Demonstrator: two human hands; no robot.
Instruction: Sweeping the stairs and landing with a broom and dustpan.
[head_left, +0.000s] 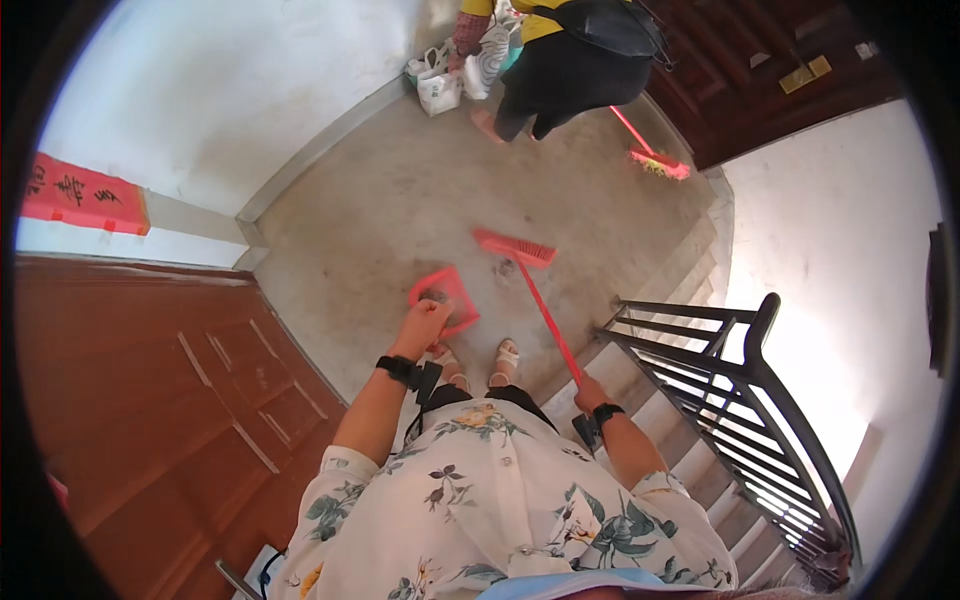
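My left hand (426, 324) is closed in a fist over a red plastic dustpan (459, 289), gripping its handle, which the hand mostly hides. Inside the pan lies a dark clump of sweepings. On my right side, my right hand (591, 395) grips the red stick of a push-type broom (550, 322). The broom's red head (517, 247) is at the concrete floor, ahead and to the right of the dustpan. A small patch of dark debris (504, 268) shows on the floor between broom head and pan.
Another person (574, 82) bends at the far wall, one hand at white bags (439, 90). A second red broom (660, 163) rests near a dark door (757, 67). Stairs (660, 420) descend at my right beside a black metal railing (720, 367). A brown door (172, 390) stands left.
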